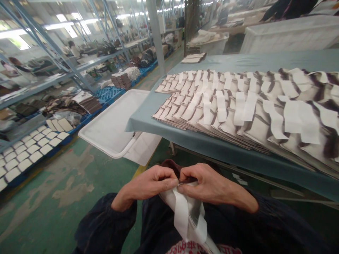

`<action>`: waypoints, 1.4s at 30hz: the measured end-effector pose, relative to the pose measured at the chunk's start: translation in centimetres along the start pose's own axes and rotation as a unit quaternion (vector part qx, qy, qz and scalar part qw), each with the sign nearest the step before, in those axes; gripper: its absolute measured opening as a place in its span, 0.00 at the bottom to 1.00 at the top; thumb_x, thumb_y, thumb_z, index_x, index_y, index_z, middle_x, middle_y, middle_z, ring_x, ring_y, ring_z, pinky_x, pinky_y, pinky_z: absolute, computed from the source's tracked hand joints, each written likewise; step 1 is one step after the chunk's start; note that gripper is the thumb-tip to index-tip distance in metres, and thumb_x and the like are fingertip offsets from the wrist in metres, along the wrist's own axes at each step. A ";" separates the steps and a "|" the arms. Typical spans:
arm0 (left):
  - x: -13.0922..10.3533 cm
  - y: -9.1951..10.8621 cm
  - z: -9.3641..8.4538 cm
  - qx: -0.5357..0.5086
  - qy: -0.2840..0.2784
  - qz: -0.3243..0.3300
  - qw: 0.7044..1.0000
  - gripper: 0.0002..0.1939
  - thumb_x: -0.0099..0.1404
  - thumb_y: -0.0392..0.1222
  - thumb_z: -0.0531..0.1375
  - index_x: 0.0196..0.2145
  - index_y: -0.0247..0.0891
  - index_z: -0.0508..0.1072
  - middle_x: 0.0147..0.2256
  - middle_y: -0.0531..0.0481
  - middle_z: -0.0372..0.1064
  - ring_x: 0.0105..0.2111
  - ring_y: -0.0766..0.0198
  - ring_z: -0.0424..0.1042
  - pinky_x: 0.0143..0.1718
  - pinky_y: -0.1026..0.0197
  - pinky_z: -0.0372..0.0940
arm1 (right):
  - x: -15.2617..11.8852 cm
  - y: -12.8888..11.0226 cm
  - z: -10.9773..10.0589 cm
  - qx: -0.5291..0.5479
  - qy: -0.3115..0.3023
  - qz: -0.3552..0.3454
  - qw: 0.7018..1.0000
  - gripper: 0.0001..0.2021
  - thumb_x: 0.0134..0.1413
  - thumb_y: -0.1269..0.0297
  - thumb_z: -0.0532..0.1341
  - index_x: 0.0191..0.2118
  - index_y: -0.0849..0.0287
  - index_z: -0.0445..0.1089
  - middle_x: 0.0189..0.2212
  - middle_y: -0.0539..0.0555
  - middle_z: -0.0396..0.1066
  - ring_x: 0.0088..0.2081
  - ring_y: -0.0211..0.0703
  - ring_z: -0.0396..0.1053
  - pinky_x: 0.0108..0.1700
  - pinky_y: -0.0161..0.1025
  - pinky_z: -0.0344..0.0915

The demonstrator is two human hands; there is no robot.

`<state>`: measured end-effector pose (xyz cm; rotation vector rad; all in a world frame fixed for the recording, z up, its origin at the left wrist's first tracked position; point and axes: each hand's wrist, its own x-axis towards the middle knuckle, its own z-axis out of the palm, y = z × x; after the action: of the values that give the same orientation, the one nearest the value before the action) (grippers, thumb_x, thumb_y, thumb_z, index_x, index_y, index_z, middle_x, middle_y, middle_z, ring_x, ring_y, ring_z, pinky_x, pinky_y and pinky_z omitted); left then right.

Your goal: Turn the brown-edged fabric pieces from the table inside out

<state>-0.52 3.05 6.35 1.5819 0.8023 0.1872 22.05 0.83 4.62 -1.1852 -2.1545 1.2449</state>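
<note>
My left hand (155,180) and my right hand (201,181) meet in front of my body, thumbs and fingers pinched close together. Between them they grip the edge of a fabric piece (169,197), pale on one face and dark brown where it shows behind the fingers. White strips (181,215) hang down from it over my lap. The fingertips hide the exact spot being pinched. Beyond my hands, overlapping rows of similar pale fabric pieces (254,127) lie on the table, many with white strips on top.
A blue-green cloth covers the table (143,120), whose near edge runs just beyond my hands. A white plastic bin (106,123) stands at its left end. Blue pallets (109,94) with stacked pieces line the left floor. Another white bin (288,33) and a person's dark sleeve (288,8) are behind.
</note>
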 end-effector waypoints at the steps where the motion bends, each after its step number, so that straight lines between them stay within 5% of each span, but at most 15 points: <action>1: 0.0 -0.1 0.1 0.005 0.003 0.004 1.000 0.22 0.70 0.58 0.58 0.32 0.33 0.73 0.26 0.55 0.58 0.27 0.68 0.55 0.27 0.66 0.51 | 0.0 0.0 0.0 0.000 -0.001 -0.005 1.000 0.05 0.52 0.66 0.65 0.27 0.59 0.71 0.20 0.43 0.61 0.23 0.31 0.57 0.28 0.32 0.49; 8: -0.7 -0.6 2.1 0.227 0.121 0.070 0.964 0.09 0.72 0.38 0.55 0.33 0.36 0.71 0.27 0.57 0.64 0.26 0.69 0.60 0.30 0.65 0.53 | -0.3 0.5 -0.2 -0.015 -0.011 -0.011 1.000 0.02 0.52 0.69 0.64 0.30 0.59 0.72 0.24 0.45 0.66 0.26 0.33 0.60 0.31 0.33 0.51; 11: -0.6 -1.1 3.1 0.279 0.171 0.100 0.939 0.06 0.68 0.34 0.56 0.32 0.37 0.69 0.26 0.57 0.64 0.26 0.69 0.60 0.30 0.64 0.54 | -0.1 0.5 -0.3 0.009 -0.027 -0.027 0.999 0.09 0.62 0.66 0.60 0.29 0.59 0.69 0.23 0.45 0.64 0.26 0.33 0.59 0.31 0.34 0.51; 15: -0.2 -1.6 3.8 0.269 0.234 0.139 0.924 0.05 0.64 0.33 0.56 0.31 0.36 0.69 0.26 0.56 0.65 0.26 0.69 0.63 0.30 0.65 0.56 | 0.4 0.5 -0.2 0.048 -0.002 -0.049 0.998 0.23 0.71 0.54 0.53 0.24 0.59 0.59 0.21 0.45 0.54 0.25 0.33 0.51 0.29 0.36 0.47; 19: 0.3 -1.6 4.1 0.221 0.272 0.160 0.923 0.05 0.64 0.34 0.57 0.31 0.36 0.72 0.26 0.56 0.67 0.25 0.71 0.64 0.29 0.68 0.57 | 0.5 0.9 0.8 0.228 0.001 -0.018 0.973 0.29 0.64 0.36 0.56 0.25 0.57 0.57 0.21 0.43 0.49 0.24 0.32 0.46 0.24 0.34 0.45; 23: 0.5 -1.4 4.4 0.213 0.289 0.161 0.919 0.08 0.63 0.36 0.57 0.26 0.36 0.69 0.22 0.57 0.63 0.22 0.71 0.59 0.26 0.68 0.54 | 0.3 1.7 1.7 0.312 -0.001 0.001 0.950 0.31 0.58 0.30 0.59 0.26 0.58 0.59 0.21 0.43 0.50 0.23 0.31 0.45 0.23 0.33 0.44; 30: -0.2 -0.3 3.2 0.125 0.169 0.122 0.970 0.11 0.68 0.42 0.54 0.34 0.35 0.73 0.27 0.54 0.65 0.26 0.67 0.62 0.29 0.65 0.57 | 0.2 2.3 1.6 0.345 -0.016 0.010 0.938 0.30 0.56 0.33 0.63 0.26 0.58 0.59 0.21 0.42 0.50 0.23 0.31 0.45 0.24 0.33 0.44; 35: 0.1 -0.3 2.0 0.050 0.102 0.055 0.992 0.25 0.76 0.55 0.45 0.24 0.38 0.59 0.25 0.56 0.53 0.27 0.67 0.54 0.29 0.63 0.53 | -0.1 2.0 1.4 0.289 -0.006 -0.006 0.957 0.27 0.62 0.37 0.60 0.27 0.58 0.59 0.22 0.42 0.50 0.24 0.33 0.45 0.24 0.33 0.44; 42: 0.3 -0.9 1.1 -0.055 -0.055 0.005 0.997 0.29 0.72 0.66 0.51 0.25 0.38 0.57 0.24 0.57 0.49 0.25 0.69 0.48 0.25 0.63 0.46 | -1.5 1.8 0.5 0.118 0.012 -0.090 0.989 0.16 0.69 0.59 0.58 0.29 0.60 0.66 0.24 0.45 0.61 0.26 0.34 0.55 0.29 0.33 0.53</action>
<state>-0.06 2.29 5.24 1.4791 0.6879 0.1475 23.41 -0.21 2.91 -0.8824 -1.9817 1.3528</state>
